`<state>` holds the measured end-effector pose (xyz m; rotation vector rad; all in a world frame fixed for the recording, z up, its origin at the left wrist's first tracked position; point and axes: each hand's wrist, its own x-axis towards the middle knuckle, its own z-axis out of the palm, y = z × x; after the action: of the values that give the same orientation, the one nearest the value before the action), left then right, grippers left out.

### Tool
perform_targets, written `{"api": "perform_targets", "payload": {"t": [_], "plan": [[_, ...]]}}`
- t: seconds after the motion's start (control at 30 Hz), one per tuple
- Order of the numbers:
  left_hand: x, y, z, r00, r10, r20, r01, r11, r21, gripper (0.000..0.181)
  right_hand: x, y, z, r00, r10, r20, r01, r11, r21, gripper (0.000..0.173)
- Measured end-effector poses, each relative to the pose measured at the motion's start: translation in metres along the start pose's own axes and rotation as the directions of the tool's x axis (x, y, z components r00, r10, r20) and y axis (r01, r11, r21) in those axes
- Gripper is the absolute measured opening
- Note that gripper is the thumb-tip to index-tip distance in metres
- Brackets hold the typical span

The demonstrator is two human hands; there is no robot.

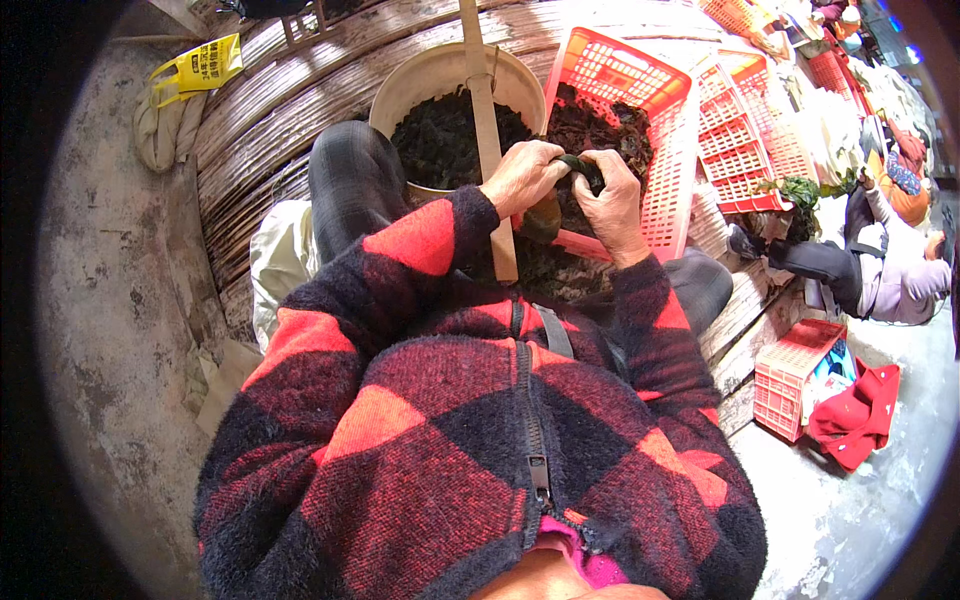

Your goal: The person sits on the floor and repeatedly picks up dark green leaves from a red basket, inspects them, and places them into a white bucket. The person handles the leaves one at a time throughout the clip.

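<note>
My left hand (525, 177) and my right hand (609, 204) are close together in front of me, fingertips pinching a dark green strip of what looks like seaweed (576, 163). The strip is bent between them. Beneath my left wrist runs a flat wooden slat (484, 112), which crosses a round pale bucket (386, 105). Dark, leafy seaweed pieces (442, 139) fill much of that bucket. Just beyond my right hand, a red plastic crate (670, 172) with slotted walls holds more brownish seaweed (600, 124). A brown-green piece (541, 220) hangs below my hands.
Stacked red crates (739, 142) stand to the right, with green seaweed (801, 196) beside them. A seated person (874, 262) is further right. Nearer lie another crate (784, 382) and a red bag (859, 416). A yellow bag (206, 66) lies at the far left.
</note>
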<state>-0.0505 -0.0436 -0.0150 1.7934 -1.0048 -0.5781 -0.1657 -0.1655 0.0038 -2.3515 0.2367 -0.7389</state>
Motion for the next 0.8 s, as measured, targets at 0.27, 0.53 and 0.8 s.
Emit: {"api": "perform_targets", "payload": {"t": [0.27,0.53,0.8], "plan": [[0.004,0.015,-0.020,0.996,0.053,0.065,-0.056,0.997,0.048,0.019,-0.004,0.011,-0.004,0.791,0.300,0.533,-0.582,0.102,0.807,0.017],[-0.003,0.013,-0.020,0.972,0.235,0.004,-0.231,0.956,0.181,0.029,-0.003,-0.002,-0.001,0.845,0.349,0.406,-0.533,0.478,0.698,0.016],[-0.008,0.022,-0.021,0.811,0.566,-0.150,-0.454,0.769,0.449,0.030,0.006,-0.011,0.000,0.917,0.277,0.286,-0.398,0.666,0.631,0.029]]}}
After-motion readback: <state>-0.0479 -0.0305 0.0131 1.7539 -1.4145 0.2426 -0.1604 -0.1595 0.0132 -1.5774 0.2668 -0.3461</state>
